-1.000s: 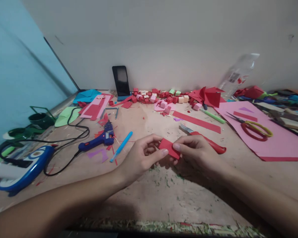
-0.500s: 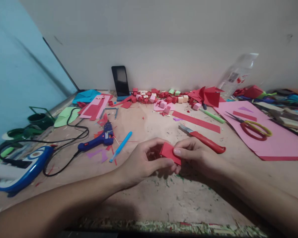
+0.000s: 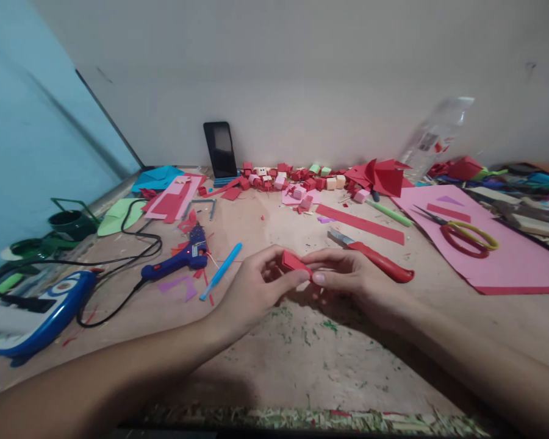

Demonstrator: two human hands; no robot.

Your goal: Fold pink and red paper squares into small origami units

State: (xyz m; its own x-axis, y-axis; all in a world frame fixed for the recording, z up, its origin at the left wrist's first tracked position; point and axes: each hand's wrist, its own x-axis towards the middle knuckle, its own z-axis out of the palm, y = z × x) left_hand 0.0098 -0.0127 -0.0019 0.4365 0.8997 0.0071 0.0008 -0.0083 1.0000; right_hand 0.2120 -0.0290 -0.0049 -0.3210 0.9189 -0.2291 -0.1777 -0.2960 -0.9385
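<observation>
A small folded piece of red paper (image 3: 293, 262) is held above the table between both hands. My left hand (image 3: 268, 280) is closed around its left side, with the thumb along the near edge. My right hand (image 3: 343, 274) pinches the right end between thumb and fingers. Part of the paper is hidden behind the fingers. Just beyond my right hand lies a red-handled knife (image 3: 379, 261). To the left of my left hand are a blue pen-like stick (image 3: 221, 271) and a blue glue gun (image 3: 178, 261).
Small paper cubes (image 3: 297, 192) lie heaped along the wall, near a leaning phone (image 3: 220, 149). At right, scissors (image 3: 469, 238) rest on a pink sheet (image 3: 521, 262). A plastic bottle (image 3: 439, 137) leans behind. The glue gun's black cord (image 3: 114, 320) runs to a blue-and-white power strip (image 3: 68, 305).
Both hands have turned the red paper; its broad flat face showed before, and now it looks folded and narrower. It has shifted slightly left and up.
</observation>
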